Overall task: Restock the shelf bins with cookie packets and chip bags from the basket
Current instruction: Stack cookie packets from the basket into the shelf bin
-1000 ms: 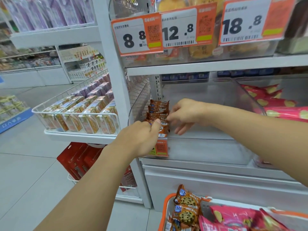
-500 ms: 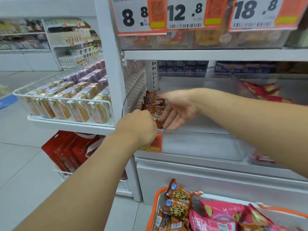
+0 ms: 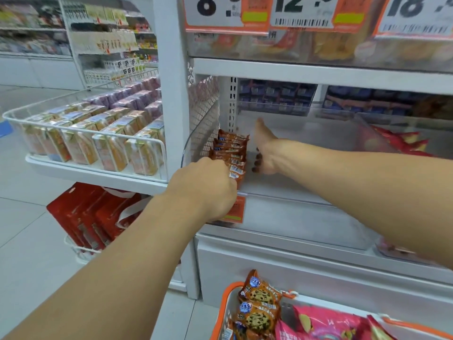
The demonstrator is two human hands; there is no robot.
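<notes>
Running front-to-back — cookie packets (image 3: 230, 153) upright.

Lighting: bright, even, diffuse, with only soft shadows under the shelf boards (image 3: 318, 69). Image quality: motion blur smears the price tags (image 3: 304, 13) and the far aisle shelves (image 3: 36, 33). Wide-angle distortion bends straight lines toward the edges.

Price tags (image 3: 301, 13) on upper shelf edge: "8", "12", "18"; smaller print unreadable.
</notes>
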